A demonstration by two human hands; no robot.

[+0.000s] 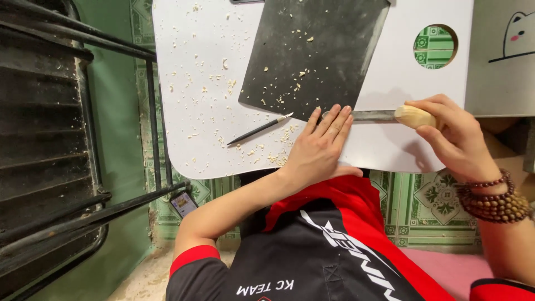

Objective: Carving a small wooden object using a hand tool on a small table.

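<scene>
I see the left hand [320,142] lying flat and open, fingertips pressing the grey metal blade [365,115] down against the white table [206,72], seemingly to steady it. The right hand [454,134] is closed around the pale, rounded wooden handle [415,116] of that blade, wrist ringed with brown bead bracelets [493,200]. The blade rests at the lower edge of a dark, matte rectangular mat [317,50], scuffed and dusted with pale shavings [212,106]. A slim dark pencil-like tool with a light tip [259,129] lies just left of the fingers, apart from them. A round hole [435,47] in the table shows green patterned floor tiles.
</scene>
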